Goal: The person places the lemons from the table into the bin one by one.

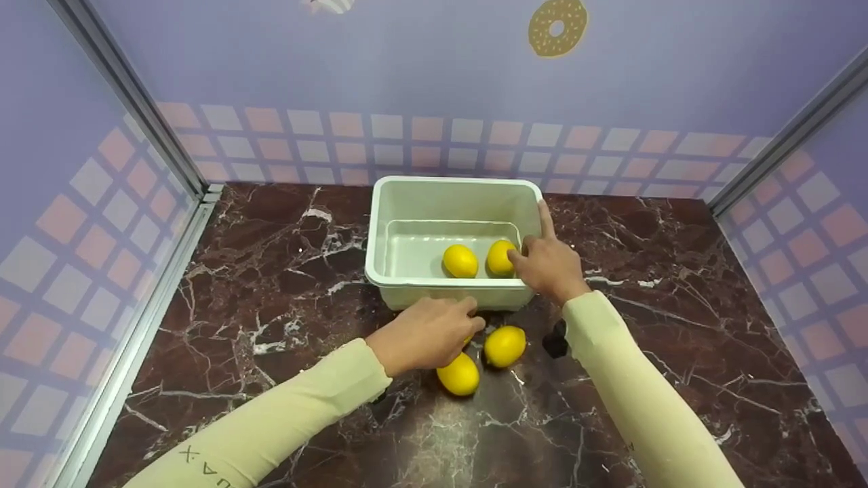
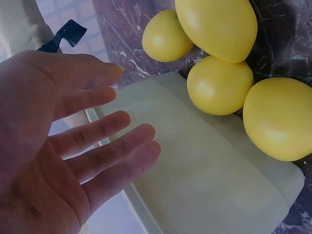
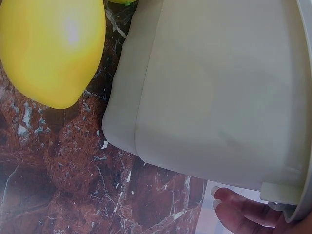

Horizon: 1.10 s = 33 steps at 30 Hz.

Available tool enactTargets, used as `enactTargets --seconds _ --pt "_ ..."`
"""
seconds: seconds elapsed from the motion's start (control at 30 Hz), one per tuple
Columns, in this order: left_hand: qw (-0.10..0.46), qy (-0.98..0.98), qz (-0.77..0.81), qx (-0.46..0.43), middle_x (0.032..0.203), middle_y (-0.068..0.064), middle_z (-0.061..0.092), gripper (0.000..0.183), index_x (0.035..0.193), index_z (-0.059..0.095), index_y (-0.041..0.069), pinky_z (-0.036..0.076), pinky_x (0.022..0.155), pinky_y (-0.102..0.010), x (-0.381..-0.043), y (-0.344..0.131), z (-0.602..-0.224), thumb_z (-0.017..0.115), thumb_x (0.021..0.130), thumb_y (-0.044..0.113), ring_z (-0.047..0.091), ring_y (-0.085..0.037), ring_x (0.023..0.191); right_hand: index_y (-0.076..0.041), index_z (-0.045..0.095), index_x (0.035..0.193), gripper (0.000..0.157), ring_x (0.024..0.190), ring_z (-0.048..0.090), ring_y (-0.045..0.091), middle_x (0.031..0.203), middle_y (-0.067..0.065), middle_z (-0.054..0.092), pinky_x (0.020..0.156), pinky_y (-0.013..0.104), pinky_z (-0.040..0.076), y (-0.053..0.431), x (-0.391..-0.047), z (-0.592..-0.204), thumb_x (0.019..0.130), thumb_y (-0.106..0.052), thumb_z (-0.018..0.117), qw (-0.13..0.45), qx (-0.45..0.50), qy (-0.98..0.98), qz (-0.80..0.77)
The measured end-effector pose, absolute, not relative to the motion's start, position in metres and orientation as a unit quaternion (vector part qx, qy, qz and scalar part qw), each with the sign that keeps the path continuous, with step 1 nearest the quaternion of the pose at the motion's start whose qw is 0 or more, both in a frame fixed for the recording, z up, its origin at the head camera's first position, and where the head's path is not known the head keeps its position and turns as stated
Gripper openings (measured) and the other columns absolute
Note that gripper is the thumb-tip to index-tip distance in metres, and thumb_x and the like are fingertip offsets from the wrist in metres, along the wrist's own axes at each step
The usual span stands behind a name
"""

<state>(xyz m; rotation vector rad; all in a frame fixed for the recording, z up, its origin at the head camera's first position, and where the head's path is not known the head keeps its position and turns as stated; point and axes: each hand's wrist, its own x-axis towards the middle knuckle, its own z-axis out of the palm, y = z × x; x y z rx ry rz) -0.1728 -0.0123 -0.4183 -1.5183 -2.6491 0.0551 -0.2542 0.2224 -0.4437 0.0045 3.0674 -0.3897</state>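
A white plastic bin (image 1: 444, 281) stands on the marble tabletop, with two lemons (image 1: 460, 261) inside at its near right. My right hand (image 1: 553, 266) holds the bin's right side, its index finger along the rim and its thumb over the inner side near one lemon. In the right wrist view, fingers (image 3: 239, 209) show under the rim. My left hand (image 1: 430, 332) hovers in front of the bin above several loose lemons (image 1: 505, 346); one is mostly hidden beneath it. The left wrist view shows its fingers (image 2: 122, 146) loosely extended, with nothing between them, apart from the lemons.
Behind the bin rises a purple wall (image 1: 441, 74) with pink and white squares. Side panels stand left and right, with a metal rail (image 1: 129, 352) along the left edge. A small black object (image 1: 556, 341) shows beside the right wrist.
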Motion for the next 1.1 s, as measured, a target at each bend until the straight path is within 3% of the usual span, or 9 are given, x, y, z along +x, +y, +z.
enactTargets --seconds 0.37,0.6,1.1 --pt "0.034 -0.868 0.011 -0.495 0.092 -0.003 0.057 0.017 0.1 0.069 0.017 0.054 0.056 -0.035 -0.173 -0.009 -0.433 0.061 0.086 0.013 0.059 -0.019 0.069 -0.009 0.063 0.087 0.04 0.077 0.059 0.033 0.165 0.005 0.0 0.067 0.048 0.049 0.222 -0.253 -0.446 0.094 -0.045 0.045 0.015 -0.005 0.993 -0.12" --pt "0.027 -0.87 0.004 -0.492 0.095 -0.002 0.057 0.017 0.099 0.069 0.017 0.055 0.061 -0.035 -0.175 -0.01 -0.44 0.063 0.084 0.012 0.06 -0.019 0.072 -0.009 0.063 0.087 0.042 0.079 0.06 0.032 0.164 0.004 -0.006 0.068 0.047 0.049 0.224 -0.256 -0.447 0.094 -0.046 0.046 0.028 0.004 0.992 -0.125" --pt "0.04 -0.871 0.004 -0.49 0.1 -0.003 0.057 0.014 0.098 0.069 0.015 0.056 0.065 -0.035 -0.182 -0.008 -0.457 0.064 0.084 0.014 0.061 -0.02 0.079 -0.008 0.063 0.088 0.042 0.082 0.06 0.033 0.165 0.003 -0.005 0.072 0.049 0.049 0.224 -0.255 -0.446 0.094 -0.046 0.046 0.026 0.007 0.991 -0.13"
